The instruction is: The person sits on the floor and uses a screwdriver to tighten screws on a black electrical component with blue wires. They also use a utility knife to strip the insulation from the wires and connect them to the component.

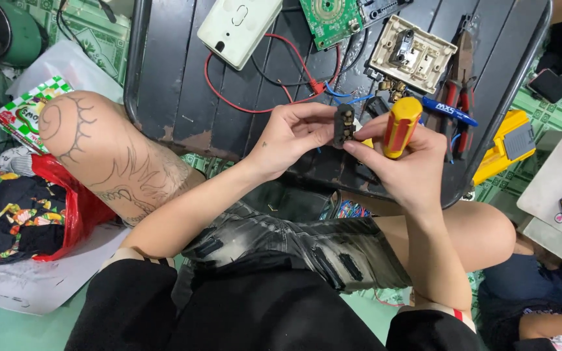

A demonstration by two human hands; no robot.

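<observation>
My left hand [289, 135] pinches a small dark electrical part [343, 125] with brass terminals, held upright over the near edge of a black slatted tray [164, 78]. My right hand [403, 161] grips a screwdriver with a yellow and red handle [401, 125], its tip pointing down toward the part; the blade is hidden behind my fingers. Both hands meet above my lap. Red, black and blue wires [255, 104] run across the tray just behind the hands.
On the tray lie a white cover plate [239, 27], a green circuit board [328, 19], a beige switch housing [412, 54], pliers [462, 81] and a blue pen [447, 109]. A yellow device [508, 144] sits at right. My tattooed knee [102, 153] is at left.
</observation>
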